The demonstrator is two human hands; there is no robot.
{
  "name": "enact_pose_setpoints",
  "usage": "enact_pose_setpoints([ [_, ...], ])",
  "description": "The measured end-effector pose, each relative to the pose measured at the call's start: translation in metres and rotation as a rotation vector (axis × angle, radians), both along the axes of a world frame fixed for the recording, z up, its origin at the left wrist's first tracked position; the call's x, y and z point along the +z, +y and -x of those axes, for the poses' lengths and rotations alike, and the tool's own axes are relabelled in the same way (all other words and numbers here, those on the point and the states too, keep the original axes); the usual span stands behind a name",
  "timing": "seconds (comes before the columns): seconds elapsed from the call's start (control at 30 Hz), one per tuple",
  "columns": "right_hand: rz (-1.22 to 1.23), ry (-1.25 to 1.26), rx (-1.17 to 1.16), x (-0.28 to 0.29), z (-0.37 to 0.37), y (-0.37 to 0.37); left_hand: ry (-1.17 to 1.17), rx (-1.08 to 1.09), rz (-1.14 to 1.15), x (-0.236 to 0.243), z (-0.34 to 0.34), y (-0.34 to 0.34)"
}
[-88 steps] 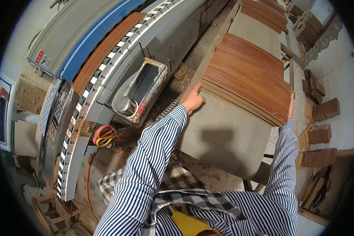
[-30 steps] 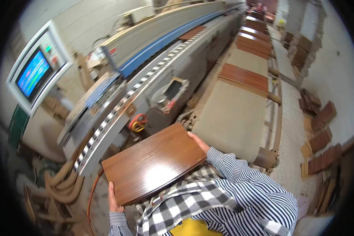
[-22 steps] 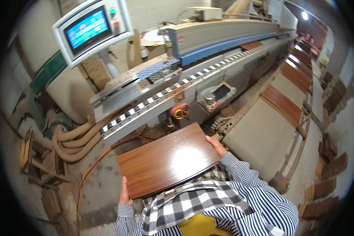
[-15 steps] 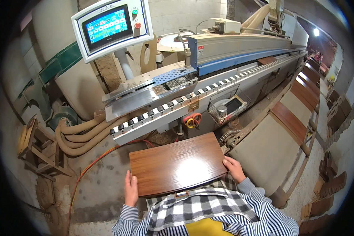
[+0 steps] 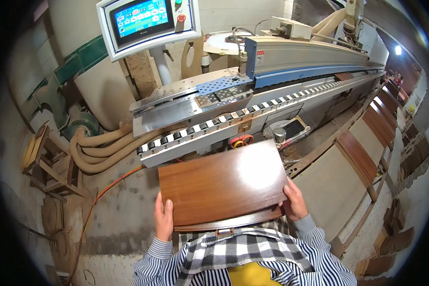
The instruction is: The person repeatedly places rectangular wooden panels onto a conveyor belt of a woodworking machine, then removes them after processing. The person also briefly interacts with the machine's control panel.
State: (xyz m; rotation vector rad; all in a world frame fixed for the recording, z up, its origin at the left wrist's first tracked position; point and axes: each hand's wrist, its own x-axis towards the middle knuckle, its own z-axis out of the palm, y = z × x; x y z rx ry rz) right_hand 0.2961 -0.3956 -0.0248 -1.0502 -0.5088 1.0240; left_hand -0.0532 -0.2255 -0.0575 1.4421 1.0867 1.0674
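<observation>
A brown wood-grain board (image 5: 219, 186) is held between my two hands in front of my body, with bright glare on its upper right. My left hand (image 5: 164, 220) grips its left end, thumb on the face and fingers at the side. At the right end my right hand (image 5: 295, 201) is closed round the edge, with some fingertips hidden behind. Below the board's near edge shows a shiny brown strip (image 5: 229, 222); I cannot tell whether it is the same board's edge or a second board.
Ahead stands a long machine (image 5: 310, 62) with a roller rail (image 5: 195, 129) and a control screen (image 5: 140, 21). Red-handled scissors (image 5: 240, 141) hang beside a wire basket (image 5: 288, 131). A conveyor belt (image 5: 319, 190) carrying brown boards (image 5: 357, 159) runs along the right. Hoses (image 5: 95, 155) and a wooden stool (image 5: 57, 164) are left.
The board has risen slightly and tilted, so the strip under its near edge shows more. Both hands moved with it, and the view has shifted a little.
</observation>
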Motion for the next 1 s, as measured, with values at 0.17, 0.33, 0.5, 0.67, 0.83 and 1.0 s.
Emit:
enact_pose_setpoints([
  [0.17,-0.098,0.084,0.041,-0.006,-0.032,0.076,0.121,-0.103,-0.294,0.067,-0.017,0.04],
  [0.33,-0.16,0.165,0.199,-0.013,-0.055,0.153,0.791,-0.205,-0.684,0.074,-0.013,0.105],
  [0.5,-0.169,0.518,0.096,0.008,-0.03,0.188,0.857,-0.023,-0.703,0.046,-0.011,0.174],
  [0.67,0.051,-0.189,0.123,0.009,-0.028,0.122,0.917,0.164,-0.526,0.055,-0.03,0.218],
  [0.83,0.181,-0.983,-0.26,-0.048,-0.03,0.026,0.924,0.221,-0.387,0.07,-0.044,0.219],
  [1.0,0.35,-0.77,-0.317,-0.069,0.0,-0.025,0.939,0.208,-0.478,0.07,-0.078,0.213],
])
